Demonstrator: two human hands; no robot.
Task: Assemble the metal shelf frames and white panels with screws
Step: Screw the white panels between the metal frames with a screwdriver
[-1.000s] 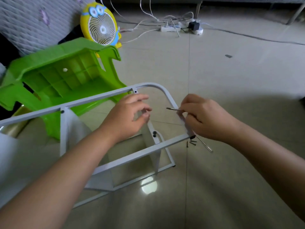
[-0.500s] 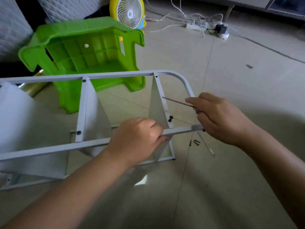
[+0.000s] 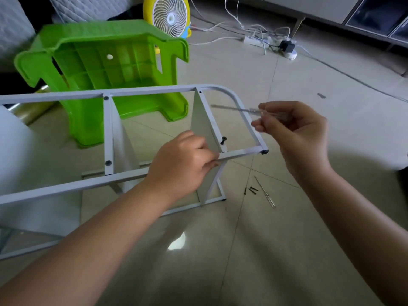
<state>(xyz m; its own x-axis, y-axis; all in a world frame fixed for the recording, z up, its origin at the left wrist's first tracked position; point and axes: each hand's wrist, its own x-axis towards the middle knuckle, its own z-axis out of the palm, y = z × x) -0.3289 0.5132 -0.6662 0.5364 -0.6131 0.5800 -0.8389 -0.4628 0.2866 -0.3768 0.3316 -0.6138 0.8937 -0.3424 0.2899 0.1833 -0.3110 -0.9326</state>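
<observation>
Our right hand [image 3: 295, 133] pinches the clear-handled screwdriver [image 3: 234, 108], shaft pointing left; the black screw [image 3: 223, 141] stands below its tip; our left hand [image 3: 183, 164] grips the pale metal frame [image 3: 242, 152].

Pretty sure this is somebody's living room, not a workshop. The floor [image 3: 287, 239] is glossy beige tile with a ceiling light reflected in it. At 11 o'clock a bright green plastic stool [image 3: 99, 62] lies tipped on its side. Behind it at 12 sits a little yellow cartoon fan [image 3: 170, 17], total home stuff. Over at 1 o'clock a white power strip [image 3: 254, 40] lies on the tile with a mess of white cables [image 3: 220, 39] and a black adapter [image 3: 287, 46]. Past that there's a low grey cabinet [image 3: 309, 7] on thin legs with dark glass doors. Quilted fabric [image 3: 88, 7] at 11 looks like a sofa or bed cover, can't tell which. The white shelf frame [image 3: 154, 90] lies right on the tile.
</observation>
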